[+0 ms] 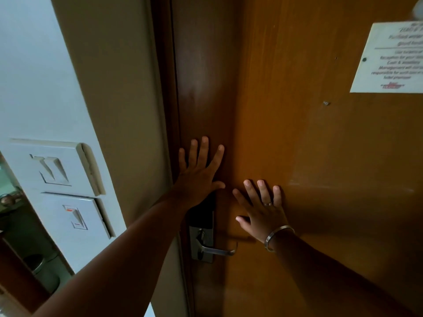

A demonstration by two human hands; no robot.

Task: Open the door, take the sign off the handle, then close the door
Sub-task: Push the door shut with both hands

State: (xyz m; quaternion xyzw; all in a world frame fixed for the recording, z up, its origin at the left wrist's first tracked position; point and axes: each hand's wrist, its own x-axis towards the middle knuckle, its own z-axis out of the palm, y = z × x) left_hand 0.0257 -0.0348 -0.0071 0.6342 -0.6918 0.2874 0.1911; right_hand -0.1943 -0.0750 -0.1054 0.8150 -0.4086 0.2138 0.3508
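Here, in the head view, both hands lie flat against the wooden door (297, 145), palms on the wood and fingers spread, gripping nothing. The left hand (198, 175) presses near the door's left edge, right beside the dark frame (164, 88), with its fingertips pointing up. The right hand (261, 209) rests a little lower and further toward the middle of the door, near the left hand but not touching it. It wears a ring (267, 204) on one finger and a metal bangle (278, 236) at the wrist.

Below the left hand, at the door's left edge, sits the lock plate (201, 239), dark on top and silver below, with the metal handle (217, 250) sticking out level toward the right. The handle is bare; no sign is visible on it or in either hand, so I cannot tell where the sign is. The door's edge meets the frame with no gap showing.

A printed paper notice (389, 58) is fixed near the door's top right corner, partly cut off by the picture's edge; its text is too blurred to read. On the white wall (34, 65) left of the frame are two switch plates (59, 186), one above the other.
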